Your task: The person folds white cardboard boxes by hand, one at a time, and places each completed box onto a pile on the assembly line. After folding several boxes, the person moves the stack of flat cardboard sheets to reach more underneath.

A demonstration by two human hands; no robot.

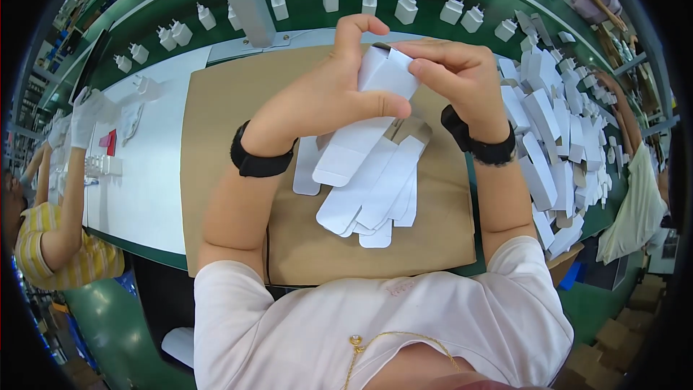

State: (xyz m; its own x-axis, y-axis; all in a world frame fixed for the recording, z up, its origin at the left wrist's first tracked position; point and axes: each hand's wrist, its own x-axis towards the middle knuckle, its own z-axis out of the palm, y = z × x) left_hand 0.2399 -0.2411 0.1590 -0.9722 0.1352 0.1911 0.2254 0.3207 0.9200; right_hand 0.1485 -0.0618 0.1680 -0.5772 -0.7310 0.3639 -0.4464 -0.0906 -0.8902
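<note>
My left hand (325,97) and my right hand (455,72) hold one small white carton (386,72) between them, above a brown cardboard sheet (231,115). The left thumb lies across the carton's front and the left index finger curls over its top. My right fingers pinch its upper right flap. Both wrists wear black bands. Under my hands lies a fanned stack of flat white carton blanks (368,188) on the cardboard.
A big heap of folded white cartons (556,144) lies to the right. White plug chargers (368,1) stand in a row on the green belt (303,20) behind. A gloved person in a yellow striped shirt (50,245) works at the left; another person is at the right.
</note>
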